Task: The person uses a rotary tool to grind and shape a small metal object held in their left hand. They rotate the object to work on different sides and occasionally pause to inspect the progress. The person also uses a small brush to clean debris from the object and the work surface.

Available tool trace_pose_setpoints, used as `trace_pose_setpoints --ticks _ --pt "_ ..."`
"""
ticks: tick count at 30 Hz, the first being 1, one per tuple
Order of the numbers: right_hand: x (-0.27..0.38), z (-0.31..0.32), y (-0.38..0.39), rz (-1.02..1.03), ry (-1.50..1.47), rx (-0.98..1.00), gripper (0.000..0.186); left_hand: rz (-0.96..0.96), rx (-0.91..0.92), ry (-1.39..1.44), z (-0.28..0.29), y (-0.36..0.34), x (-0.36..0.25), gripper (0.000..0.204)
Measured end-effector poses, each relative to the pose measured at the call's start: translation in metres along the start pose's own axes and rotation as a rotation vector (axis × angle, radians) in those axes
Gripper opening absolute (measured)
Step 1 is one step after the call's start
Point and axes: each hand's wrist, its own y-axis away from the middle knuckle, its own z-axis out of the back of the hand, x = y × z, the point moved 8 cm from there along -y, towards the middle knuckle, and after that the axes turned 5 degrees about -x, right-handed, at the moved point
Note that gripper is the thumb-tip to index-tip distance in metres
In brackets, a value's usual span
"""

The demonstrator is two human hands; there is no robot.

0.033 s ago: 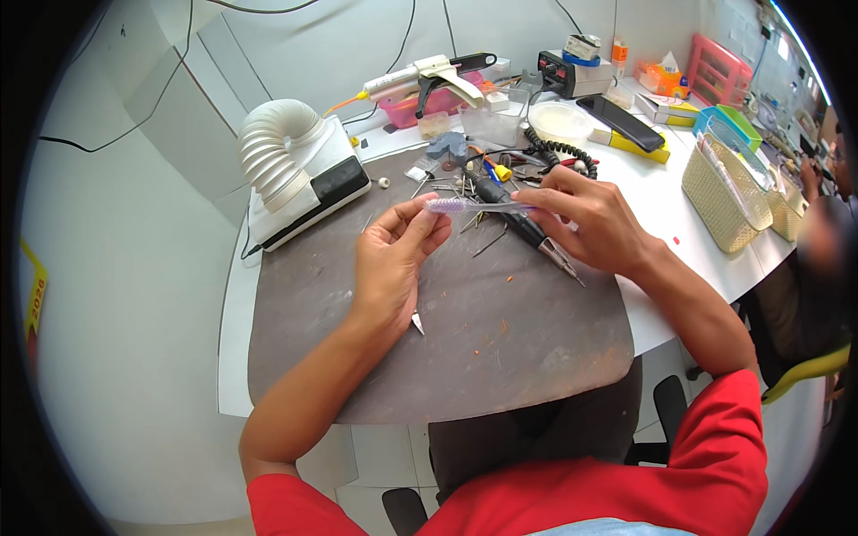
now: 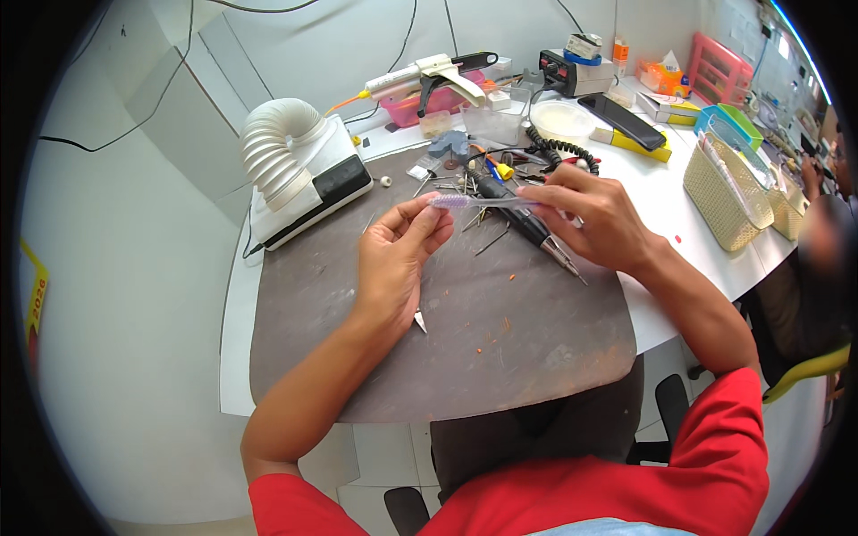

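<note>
My right hand [image 2: 594, 219] grips a toothbrush [image 2: 487, 204] by its clear handle, holding it nearly level above the mat. Its pale purple bristle head [image 2: 450, 202] meets the fingertips of my left hand [image 2: 398, 246]. Those left fingers are closed in a pinch; whatever sits between them is too small or hidden to name. A pointed metal tip [image 2: 420, 322] shows beside my left wrist, and the rest of it is covered. Beneath the toothbrush lies a dark rotary handpiece [image 2: 527, 223] with a metal tip, its coiled cord running to the back.
Several thin metal tools [image 2: 444, 188] lie on the brown mat [image 2: 429, 375]. A white box with a ribbed hose [image 2: 281, 156] stands left. Behind are a caulking gun [image 2: 429, 80] and a round tub [image 2: 561, 121]. A phone [image 2: 623, 122] and woven basket [image 2: 728, 201] are right.
</note>
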Motion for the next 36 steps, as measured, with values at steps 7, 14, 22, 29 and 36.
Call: trace_pose_setpoints --ticks 7,14,22,29,36 --pt "-0.011 0.001 0.004 -0.167 0.041 0.019 0.014 0.019 0.0 0.003 0.004 -0.002 0.002 0.022" --pt "-0.048 -0.006 0.017 -0.431 0.165 0.15 0.019 -0.015 -0.013 0.018 0.007 -0.002 -0.003 0.014" --pt "-0.056 -0.002 0.014 -0.482 0.188 0.118 0.026 -0.004 -0.028 -0.012 0.011 -0.004 -0.001 0.012" --pt "-0.174 0.061 0.02 -0.579 0.637 -0.038 0.041 -0.013 0.026 -0.045 0.002 -0.005 0.001 0.013" --pt "-0.254 0.064 0.054 -0.964 0.628 0.28 0.085 -0.016 0.042 -0.069 0.0 -0.002 0.002 0.016"
